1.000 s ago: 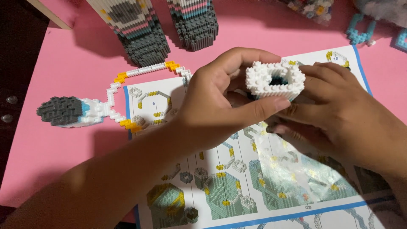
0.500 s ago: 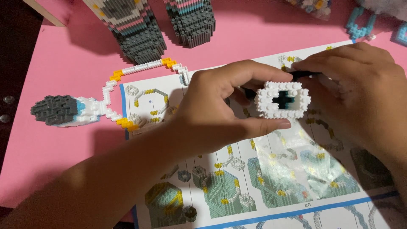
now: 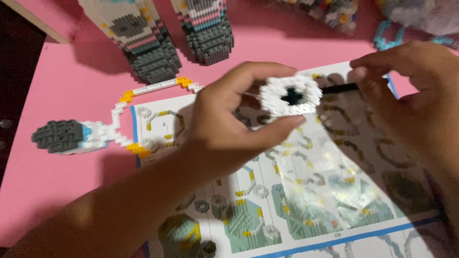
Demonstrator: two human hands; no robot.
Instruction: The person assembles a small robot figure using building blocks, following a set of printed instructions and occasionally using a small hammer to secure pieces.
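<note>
Left hand (image 3: 224, 124): up over the middle of the scene, fingers (image 3: 258, 71) curled around a white ring of tiny bricks (image 3: 290, 95), thumb pressed under its near edge.
White ring: held in the air above the instruction sheet (image 3: 306, 191), its dark hollow centre facing the camera.
Right hand (image 3: 411, 91): just right of the ring, fingers pinched narrow on a thin black tool (image 3: 339, 88) whose tip points at the ring's right side.
Instruction sheet: flat on the pink surface (image 3: 71, 86), under both hands, printed with building steps.
Far side: two tall grey, pink and white brick columns (image 3: 143, 43) stand upright.
Left side: a white and yellow brick chain with a grey end piece (image 3: 71, 136) lies on the surface, touching the sheet's left edge.
</note>
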